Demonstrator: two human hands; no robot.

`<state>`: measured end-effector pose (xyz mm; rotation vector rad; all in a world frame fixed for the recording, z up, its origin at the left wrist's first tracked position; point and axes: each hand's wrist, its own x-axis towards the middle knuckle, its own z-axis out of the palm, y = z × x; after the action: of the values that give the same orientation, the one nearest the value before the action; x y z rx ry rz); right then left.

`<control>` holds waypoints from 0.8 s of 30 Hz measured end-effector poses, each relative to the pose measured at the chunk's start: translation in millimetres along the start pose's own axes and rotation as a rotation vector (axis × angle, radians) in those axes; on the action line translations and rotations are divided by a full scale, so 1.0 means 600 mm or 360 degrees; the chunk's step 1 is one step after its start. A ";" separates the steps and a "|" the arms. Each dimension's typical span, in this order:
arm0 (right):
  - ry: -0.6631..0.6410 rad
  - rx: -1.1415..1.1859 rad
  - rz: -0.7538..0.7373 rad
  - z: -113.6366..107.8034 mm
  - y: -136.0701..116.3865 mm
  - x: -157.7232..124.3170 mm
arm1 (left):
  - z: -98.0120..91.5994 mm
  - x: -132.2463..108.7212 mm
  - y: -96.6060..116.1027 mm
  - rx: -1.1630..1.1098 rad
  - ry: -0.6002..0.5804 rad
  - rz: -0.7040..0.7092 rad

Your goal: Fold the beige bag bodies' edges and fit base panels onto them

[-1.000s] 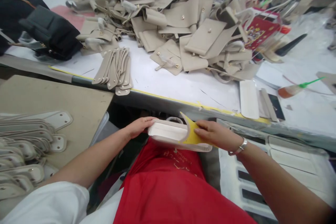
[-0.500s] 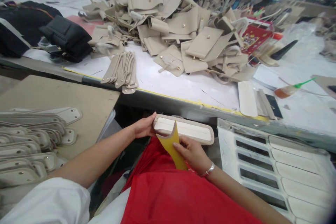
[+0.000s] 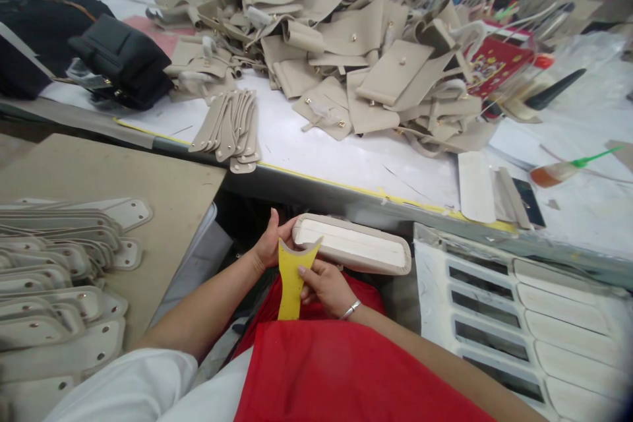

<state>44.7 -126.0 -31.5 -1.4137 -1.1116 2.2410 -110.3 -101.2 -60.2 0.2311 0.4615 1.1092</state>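
Observation:
Over my lap, a long beige rounded piece (image 3: pixel 366 245) with a white inner face and a raised beige rim lies tilted down to the right. My left hand (image 3: pixel 271 242) grips its left end, thumb up and fingers partly hidden behind it. Between the thumb and fingers of my right hand (image 3: pixel 327 288) is a flat yellow notched scraper (image 3: pixel 291 280). The scraper's forked, curved end points up, over the left part of the beige piece. Whether the scraper touches the piece, I cannot tell.
A heap of beige bag parts (image 3: pixel 346 39) covers the table (image 3: pixel 356 171). Beige straps (image 3: pixel 232 125) lie near its edge, with more on the board (image 3: pixel 163 191) at left. A black bag (image 3: pixel 121 62), a glue bottle (image 3: pixel 551 173) and a slotted white rack (image 3: pixel 440 316) stand around.
The yellow scraper and my right hand have moved left, toward the left end of the beige piece. My left thumb has lifted up from the rim.

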 end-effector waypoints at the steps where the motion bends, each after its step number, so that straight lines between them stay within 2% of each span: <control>1: 0.0003 0.0051 -0.0015 0.001 0.000 0.002 | -0.001 0.000 0.000 -0.0019 -0.0009 0.0008; 5: 0.0018 0.0188 -0.0041 0.006 -0.003 0.012 | -0.003 0.003 -0.004 0.0009 0.0042 0.0062; 10: 0.0008 0.0225 -0.0005 0.008 -0.004 0.021 | -0.001 0.008 -0.011 0.0217 0.0227 0.0150; 20: -0.0046 0.0298 0.0155 -0.022 0.003 0.031 | 0.003 0.026 -0.018 0.0620 0.0579 0.0167; 24: -0.0006 0.0324 0.0199 -0.029 0.004 0.031 | 0.011 0.034 -0.023 0.0852 0.0758 0.0191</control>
<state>50.9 -108.9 -49.5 -1.4299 -0.7886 2.3651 -88.6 -88.7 -65.0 0.4696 1.1860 1.1406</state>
